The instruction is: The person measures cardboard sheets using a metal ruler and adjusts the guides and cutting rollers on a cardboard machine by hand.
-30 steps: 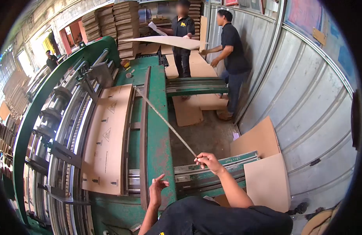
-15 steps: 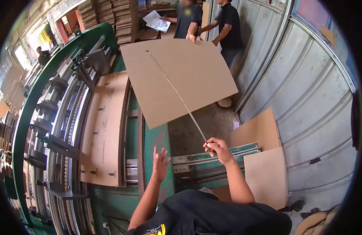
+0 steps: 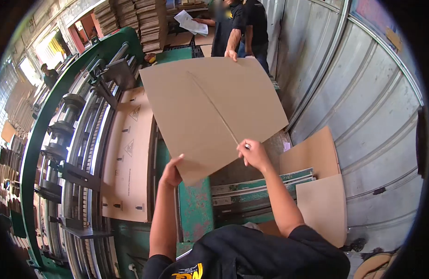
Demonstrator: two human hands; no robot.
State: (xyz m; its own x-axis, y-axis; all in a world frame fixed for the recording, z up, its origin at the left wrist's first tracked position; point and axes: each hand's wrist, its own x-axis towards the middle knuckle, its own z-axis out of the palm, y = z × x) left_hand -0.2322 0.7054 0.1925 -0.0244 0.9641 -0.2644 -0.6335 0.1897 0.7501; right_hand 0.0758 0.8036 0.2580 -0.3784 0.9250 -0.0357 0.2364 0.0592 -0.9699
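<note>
The left hand (image 3: 171, 173) has just met the near-left edge of the cardboard sheet (image 3: 193, 123), its grip too hidden to judge; the right hand (image 3: 252, 154) is curled round a thin rod (image 3: 223, 121). The sheet now seems shared with a co-worker's hand (image 3: 231, 52).

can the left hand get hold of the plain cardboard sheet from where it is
Probably yes: the left hand is right by the nearest corner of the plain cardboard sheet, with nothing visible in between. The thin rod, in the right hand, is well clear of that corner.
</note>
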